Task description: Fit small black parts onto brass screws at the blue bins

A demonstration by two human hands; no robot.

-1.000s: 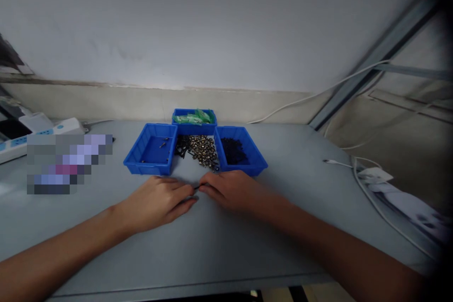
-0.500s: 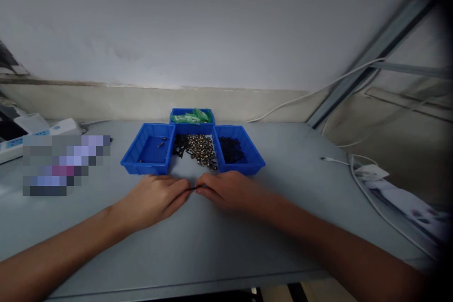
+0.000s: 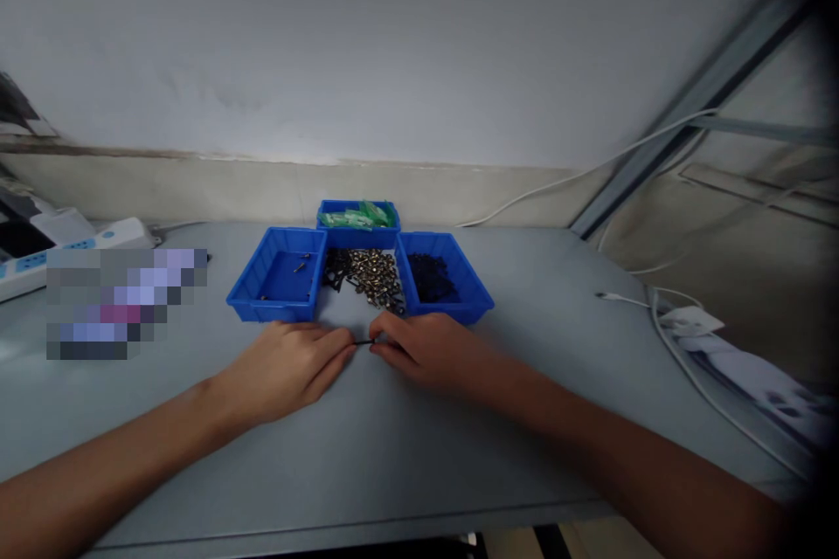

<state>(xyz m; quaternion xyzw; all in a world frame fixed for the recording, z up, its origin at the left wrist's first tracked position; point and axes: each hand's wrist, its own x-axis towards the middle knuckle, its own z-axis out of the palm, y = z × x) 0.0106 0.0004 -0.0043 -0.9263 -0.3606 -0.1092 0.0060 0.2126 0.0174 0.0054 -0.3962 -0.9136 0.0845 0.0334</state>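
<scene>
A thin dark rod-like piece (image 3: 363, 341) bridges the small gap between my two hands, low over the table. My left hand (image 3: 288, 367) is closed, pinching its left end between thumb and fingers. Thumb and forefinger of my right hand (image 3: 433, 349) close on the right end, where a small dark tip shows. Just beyond lie a heap of shiny brass-coloured screw-like pieces (image 3: 375, 275) and some black parts (image 3: 336, 266). The left blue bin (image 3: 272, 312) has a few metal pieces inside. Many small black parts (image 3: 429, 277) fill the bottom of the right blue bin (image 3: 452, 312).
Behind the heap stands a third blue bin (image 3: 359, 238) with green plastic packaging (image 3: 360, 215). A white power strip (image 3: 121, 234) and a pixelated object (image 3: 131, 301) lie at left. White cables (image 3: 682, 367) run along the right side near a metal frame post (image 3: 629, 162).
My right hand has shifted slightly right and up, so more of the thin dark piece shows between the hands. My left hand stays nearly in place.
</scene>
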